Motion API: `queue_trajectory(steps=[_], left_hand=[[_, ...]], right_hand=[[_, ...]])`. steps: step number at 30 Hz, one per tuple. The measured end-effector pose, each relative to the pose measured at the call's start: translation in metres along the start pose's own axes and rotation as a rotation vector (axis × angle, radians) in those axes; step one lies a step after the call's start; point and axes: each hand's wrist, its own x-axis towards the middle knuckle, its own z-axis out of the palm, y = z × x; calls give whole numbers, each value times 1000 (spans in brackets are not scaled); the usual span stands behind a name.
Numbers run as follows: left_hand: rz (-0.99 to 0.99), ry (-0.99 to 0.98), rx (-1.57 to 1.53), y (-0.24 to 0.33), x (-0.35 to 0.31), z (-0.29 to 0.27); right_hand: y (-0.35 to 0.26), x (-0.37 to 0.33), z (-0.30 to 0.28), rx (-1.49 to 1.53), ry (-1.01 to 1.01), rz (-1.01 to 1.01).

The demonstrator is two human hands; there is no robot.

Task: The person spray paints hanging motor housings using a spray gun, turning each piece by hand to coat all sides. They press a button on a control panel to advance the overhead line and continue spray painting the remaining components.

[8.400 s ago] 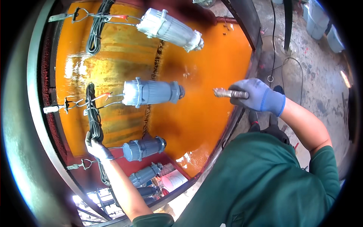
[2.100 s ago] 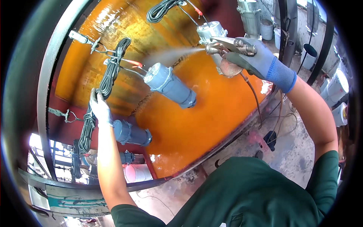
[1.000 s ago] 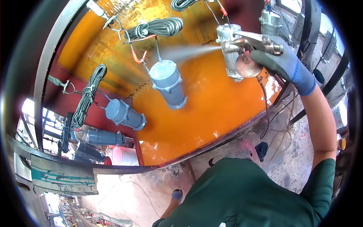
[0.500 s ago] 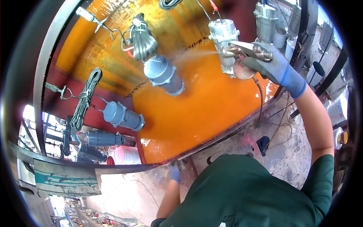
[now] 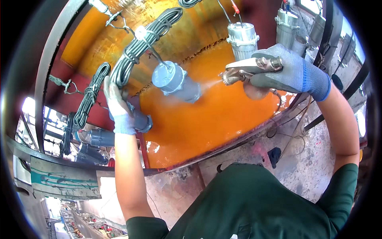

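My right hand (image 5: 284,71), in a blue-grey glove, is closed around a metal spray gun (image 5: 244,71). A pale mist leaves its nozzle toward the lower part of a hanging grey-blue motor housing (image 5: 170,77). A bundle of coiled dark cable (image 5: 145,42) is joined to that housing's top. My gloved left hand (image 5: 118,105) has its fingers around the bundle's lower left end, the grip partly hidden. Behind this hand hangs another grey-blue housing (image 5: 142,121), mostly covered by it. A bare silvery housing (image 5: 243,40) hangs just beyond the spray gun.
An orange-coated booth floor (image 5: 199,131) lies below the parts, with a stained yellow back wall (image 5: 191,24). Another cable coil (image 5: 92,93) and a grey-blue housing (image 5: 101,137) hang at left. A dark frame post (image 5: 51,55) stands there. A hose (image 5: 294,137) trails at right.
My left hand has risen from low beside me to the cable bundle, which now slants down left. The spray gun has moved slightly left and lower, its mist now on the middle housing's lower end.
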Motion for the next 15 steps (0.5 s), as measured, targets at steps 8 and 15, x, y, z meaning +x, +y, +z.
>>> queue_trajectory(steps=[8, 15], left_hand=[[14, 111, -182, -26, 54, -29], [-92, 100, -200, -29, 70, -43]], right_hand=[[-21, 5, 20, 90, -40, 71], [1, -11, 45, 49, 206, 277]])
